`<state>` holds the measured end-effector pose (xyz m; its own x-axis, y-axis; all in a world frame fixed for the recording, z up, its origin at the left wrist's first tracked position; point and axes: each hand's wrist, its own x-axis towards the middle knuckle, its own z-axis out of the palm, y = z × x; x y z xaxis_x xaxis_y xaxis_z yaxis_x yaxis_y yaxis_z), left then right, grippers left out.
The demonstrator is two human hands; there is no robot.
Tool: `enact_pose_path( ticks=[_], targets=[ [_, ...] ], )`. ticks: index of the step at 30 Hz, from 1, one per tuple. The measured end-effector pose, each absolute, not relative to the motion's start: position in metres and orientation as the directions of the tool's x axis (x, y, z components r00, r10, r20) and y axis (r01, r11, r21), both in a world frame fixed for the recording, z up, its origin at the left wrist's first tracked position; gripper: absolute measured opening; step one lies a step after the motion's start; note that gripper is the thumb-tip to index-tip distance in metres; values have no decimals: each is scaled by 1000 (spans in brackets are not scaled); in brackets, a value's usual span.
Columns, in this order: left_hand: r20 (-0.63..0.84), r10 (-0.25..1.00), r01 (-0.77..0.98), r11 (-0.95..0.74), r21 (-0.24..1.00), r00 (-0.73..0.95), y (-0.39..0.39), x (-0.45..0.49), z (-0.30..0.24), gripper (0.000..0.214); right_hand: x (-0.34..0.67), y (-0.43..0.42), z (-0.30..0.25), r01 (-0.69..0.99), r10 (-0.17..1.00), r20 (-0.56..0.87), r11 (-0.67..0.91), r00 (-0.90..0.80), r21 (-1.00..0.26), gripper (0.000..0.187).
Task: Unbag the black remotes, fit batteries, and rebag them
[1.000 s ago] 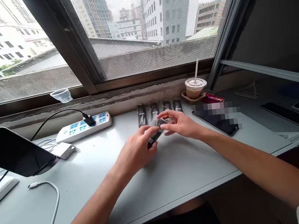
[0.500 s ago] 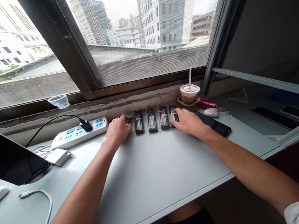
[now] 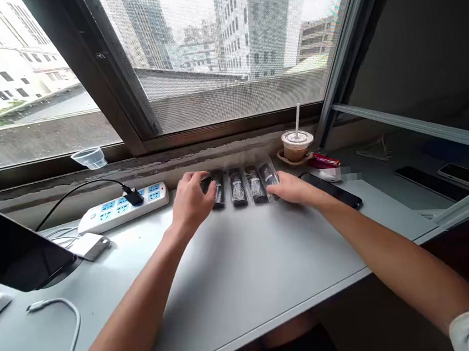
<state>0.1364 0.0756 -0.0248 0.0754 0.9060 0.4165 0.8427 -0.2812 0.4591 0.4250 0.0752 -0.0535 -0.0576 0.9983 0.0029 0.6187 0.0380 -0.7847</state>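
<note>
Several black packets in clear wrappers (image 3: 238,187) lie in a row at the back of the grey desk (image 3: 245,275), under the window sill. My left hand (image 3: 190,201) is at the row's left end, fingers curled round the leftmost packet (image 3: 218,187). At the right end, my right hand (image 3: 293,187) pinches the rightmost packet (image 3: 268,173), whose clear wrapper end tilts up off the desk. The middle packets lie flat between the two hands.
A white power strip (image 3: 118,206) with a black plug, a white adapter (image 3: 93,245), a dark tablet (image 3: 16,248) and a loose white cable (image 3: 62,313) are at the left. An iced drink with a straw (image 3: 297,145), a red wrapper (image 3: 325,160) and a dark phone (image 3: 333,189) are at the right.
One second ago both hands held one packet mid-desk. They moved to the back and set it at the row's left end. The right packet's end has now tipped up.
</note>
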Motion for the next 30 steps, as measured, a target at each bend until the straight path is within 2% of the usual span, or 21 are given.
enact_pose_path(
  ticks=[1, 3, 5, 8, 9, 11, 15, 16, 19, 22, 25, 30],
  targets=[
    [352, 934, 745, -279, 606, 63, 69, 142, -22, 43, 421, 74, -53, 578, 998, 2, 35, -58, -815, 29],
    [113, 989, 482, -143, 865, 90, 56, 154, -17, 54, 408, 68, -53, 510, 999, -7, 18, -48, -860, 34],
    [-45, 986, 275, -2, 962, 163, 43, 166, -16, 64, 391, 57, -53, 273, 997, 24, 45, -80, -961, 51],
    [-148, 951, 157, 107, 982, 273, 28, 177, -21, 69, 365, 37, -58, -76, 958, 104, 87, -267, -993, 66],
    [-150, 941, 150, 109, 983, 303, 26, 178, -24, 67, 359, 32, -61, -132, 940, 127, 89, -316, -987, 70],
    [-110, 939, 164, 59, 985, 326, 25, 173, -28, 61, 351, 27, -64, -136, 922, 130, 85, -365, -987, 73],
    [33, 966, 292, -110, 950, 255, 32, 144, -18, 56, 358, 32, -60, -30, 945, 43, 35, -323, -999, 51],
    [51, 962, 333, -142, 932, 267, 34, 134, -12, 56, 363, 35, -57, -75, 958, 28, 7, -284, -997, 46],
    [75, 958, 469, -202, 860, 276, 34, 106, 12, 54, 377, 45, -49, -346, 984, -8, -69, -176, -936, 35],
    [165, 973, 506, -225, 833, 160, 30, 88, 30, 60, 384, 51, -44, -496, 987, -76, -138, -145, -857, 34],
    [234, 971, 471, -231, 851, 52, 25, 83, 36, 65, 382, 49, -44, -513, 961, -123, -238, -248, -825, 39],
    [331, 943, 417, -306, 856, 11, 20, 90, 39, 59, 375, 38, -42, -446, 837, -104, -387, -537, -807, 44]
  ],
)
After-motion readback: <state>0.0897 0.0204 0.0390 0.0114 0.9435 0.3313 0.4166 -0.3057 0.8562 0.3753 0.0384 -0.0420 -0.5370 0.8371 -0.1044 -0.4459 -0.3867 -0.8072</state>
